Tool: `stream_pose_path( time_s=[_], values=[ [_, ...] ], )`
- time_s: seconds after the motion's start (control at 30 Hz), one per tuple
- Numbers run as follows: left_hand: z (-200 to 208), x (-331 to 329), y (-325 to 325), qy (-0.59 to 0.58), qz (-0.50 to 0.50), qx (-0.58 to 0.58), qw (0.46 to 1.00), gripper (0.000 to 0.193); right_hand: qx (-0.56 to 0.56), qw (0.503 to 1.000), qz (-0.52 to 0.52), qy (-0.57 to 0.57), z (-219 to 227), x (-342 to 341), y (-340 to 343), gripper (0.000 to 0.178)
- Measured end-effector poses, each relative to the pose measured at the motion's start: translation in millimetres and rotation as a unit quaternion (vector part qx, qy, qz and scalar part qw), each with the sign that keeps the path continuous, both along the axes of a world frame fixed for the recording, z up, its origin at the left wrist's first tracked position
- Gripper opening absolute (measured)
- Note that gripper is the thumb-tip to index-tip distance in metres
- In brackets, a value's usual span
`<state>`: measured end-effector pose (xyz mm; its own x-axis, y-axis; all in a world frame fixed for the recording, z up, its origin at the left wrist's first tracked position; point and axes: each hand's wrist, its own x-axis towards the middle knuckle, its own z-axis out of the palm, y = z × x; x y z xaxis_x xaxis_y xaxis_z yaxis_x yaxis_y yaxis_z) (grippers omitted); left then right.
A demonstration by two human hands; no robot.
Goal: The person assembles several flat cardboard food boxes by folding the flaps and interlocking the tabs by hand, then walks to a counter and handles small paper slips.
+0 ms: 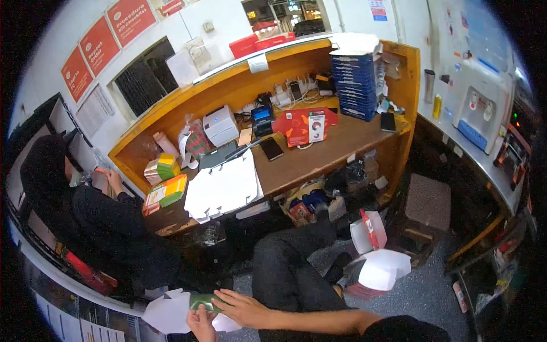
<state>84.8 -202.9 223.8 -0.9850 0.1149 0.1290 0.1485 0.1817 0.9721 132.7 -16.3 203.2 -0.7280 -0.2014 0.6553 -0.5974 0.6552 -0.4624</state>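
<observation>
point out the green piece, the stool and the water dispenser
green piece (198, 298): head view, on its glossy face
stool (428, 202): head view, on its brown seat
water dispenser (480, 117): head view, on its white front

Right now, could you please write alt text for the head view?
The left hand grips a green piece over a white carton; the right hand touches the piece. Beyond stands a wooden desk with papers and a blue stack; another person in black is at left.
</observation>
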Motion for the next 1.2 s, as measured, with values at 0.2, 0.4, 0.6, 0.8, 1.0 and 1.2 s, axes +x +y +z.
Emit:
stream_pose_path(
  time_s=[0.2, 0.4, 0.6, 0.8, 1.0, 1.2],
  values=[
    [9, -26, 62, -0.049, -0.059, -0.048, 0.996, 0.03, -0.159, 0.979, -0.035, -0.125, -20, -35, 13, 0.051],
    [-19, -56, 42, -0.027, -0.188, -0.184, 0.964, 0.04, -0.23, 0.926, 0.127, -0.272, -47, -81, 59, 0.049],
    [-23, -63, 14, -0.15, -0.162, -0.169, 0.961, 0.029, -0.277, 0.937, 0.024, -0.212, -48, -112, 69, 0.047],
    [-24, -69, 26, -0.261, -0.105, -0.072, 0.957, 0.02, -0.299, 0.907, 0.055, -0.292, -40, -110, 83, 0.044],
    [-37, -74, 67, -0.137, -0.029, -0.045, 0.989, 0.025, -0.277, 0.942, 0.015, -0.186, -36, -95, 75, 0.03],
    [-22, -82, 65, -0.08, -0.075, 0.031, 0.994, 0.023, -0.336, 0.884, 0.119, -0.304, -33, -94, 89, 0.04]
  ],
)
